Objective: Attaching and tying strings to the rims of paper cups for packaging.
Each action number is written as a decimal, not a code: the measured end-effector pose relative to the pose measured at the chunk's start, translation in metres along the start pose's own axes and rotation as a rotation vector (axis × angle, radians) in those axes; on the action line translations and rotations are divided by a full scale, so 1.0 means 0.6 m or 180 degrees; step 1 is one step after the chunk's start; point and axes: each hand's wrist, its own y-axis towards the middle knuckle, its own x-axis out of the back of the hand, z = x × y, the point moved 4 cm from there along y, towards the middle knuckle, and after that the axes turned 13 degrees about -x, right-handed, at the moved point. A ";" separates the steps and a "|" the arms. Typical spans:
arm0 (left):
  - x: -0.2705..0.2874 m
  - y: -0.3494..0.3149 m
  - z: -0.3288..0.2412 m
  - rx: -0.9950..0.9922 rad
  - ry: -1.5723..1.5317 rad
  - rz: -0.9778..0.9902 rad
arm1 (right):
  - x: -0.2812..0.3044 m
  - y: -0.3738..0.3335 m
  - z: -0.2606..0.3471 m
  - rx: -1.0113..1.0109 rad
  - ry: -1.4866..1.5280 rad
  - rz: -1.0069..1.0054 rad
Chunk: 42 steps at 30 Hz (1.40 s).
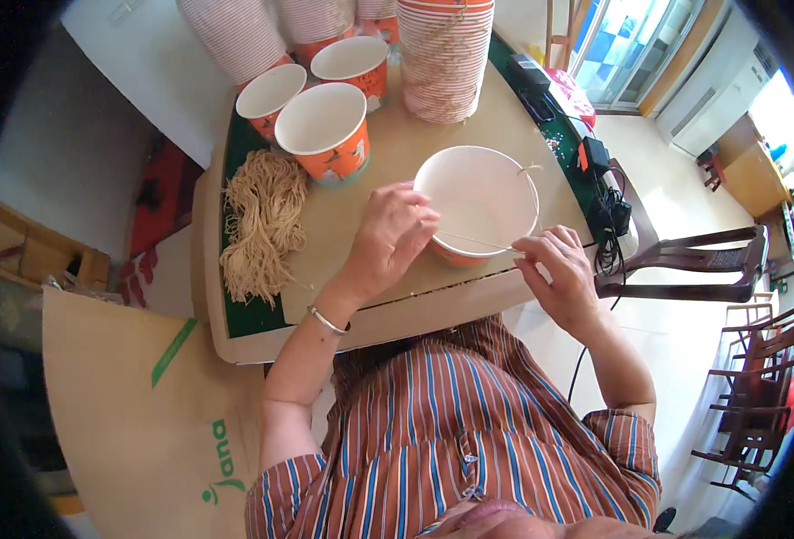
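Observation:
A large paper bucket [476, 168], white inside and orange outside, stands mouth up in front of me near the table's front edge. Thin beige string [473, 240] stretches between my hands across the bucket's near side. My right hand [560, 269] pinches one end at the right of the rim. At the rim's left side, my left hand [390, 235] has its fingers closed on the other part of the string; its fingertips are partly hidden. A small tuft of string [530, 168] sticks out at the far right rim. Left of my hand lies a bundle of loose beige string [264, 225].
Three single paper buckets, the nearest one [347, 148] orange, stand at the back left. Behind them rise nested stacks, including a tall one [446, 67]. Black adapters and cables [608, 211] line the table's right edge. A dark wooden chair [711, 260] stands beyond; cardboard [145, 404] leans at left.

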 end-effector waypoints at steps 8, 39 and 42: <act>-0.011 -0.010 0.042 0.1909 -0.0080 -0.0029 | -0.046 -0.027 -0.006 0.0133 -0.0161 -0.0110; -0.003 0.041 0.003 0.1692 0.0007 -0.0014 | 0.027 0.083 -0.092 -0.1289 0.0485 -0.0566; 0.011 0.053 -0.017 0.1706 0.0079 0.0078 | 0.031 0.095 -0.091 -0.1164 0.0578 -0.0509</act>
